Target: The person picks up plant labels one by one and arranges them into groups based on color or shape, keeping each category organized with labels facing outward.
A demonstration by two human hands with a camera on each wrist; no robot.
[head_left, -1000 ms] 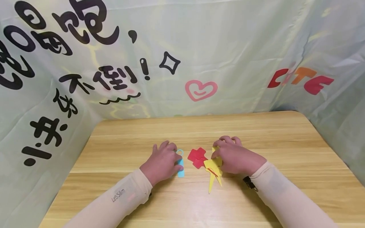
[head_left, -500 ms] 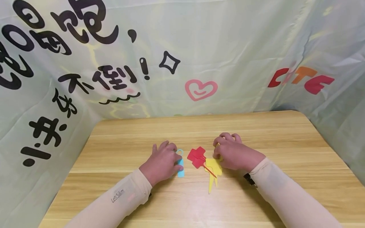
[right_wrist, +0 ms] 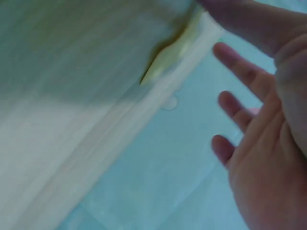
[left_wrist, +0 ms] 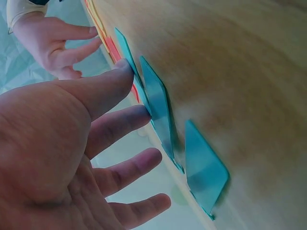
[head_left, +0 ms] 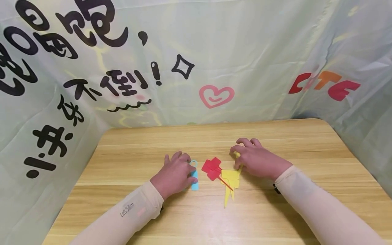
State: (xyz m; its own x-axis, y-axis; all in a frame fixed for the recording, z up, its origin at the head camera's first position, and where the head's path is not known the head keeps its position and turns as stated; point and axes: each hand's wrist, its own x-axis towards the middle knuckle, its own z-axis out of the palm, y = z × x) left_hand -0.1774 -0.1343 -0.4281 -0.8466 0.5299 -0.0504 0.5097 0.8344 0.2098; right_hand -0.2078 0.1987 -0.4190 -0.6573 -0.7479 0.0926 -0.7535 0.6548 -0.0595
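My left hand (head_left: 174,175) rests over flat blue tags (head_left: 194,180) with a ring at one end. In the left wrist view its thumb and index fingertips touch the nearest tag (left_wrist: 127,48), fingers fairly straight; two more blue tags (left_wrist: 206,165) lie under the palm side. To the right, my right hand (head_left: 257,158) pinches a flat yellow piece (head_left: 237,154) between thumb and index finger, mostly hidden by the hand. Its other fingers are spread, and the right wrist view shows the yellow piece (right_wrist: 168,57) blurred at the thumb.
Between the hands lies a red, cross-shaped flat piece (head_left: 212,168) with a thin stem. The stem crosses several overlapping yellow pieces (head_left: 230,175) with pointed tails. All lie on a wooden table (head_left: 147,214); a printed cloth (head_left: 260,51) hangs behind it.
My right hand has moved away from the yellow pile, back and to the right, taking a yellow piece along. The left hand has stayed in place on the blue tags.
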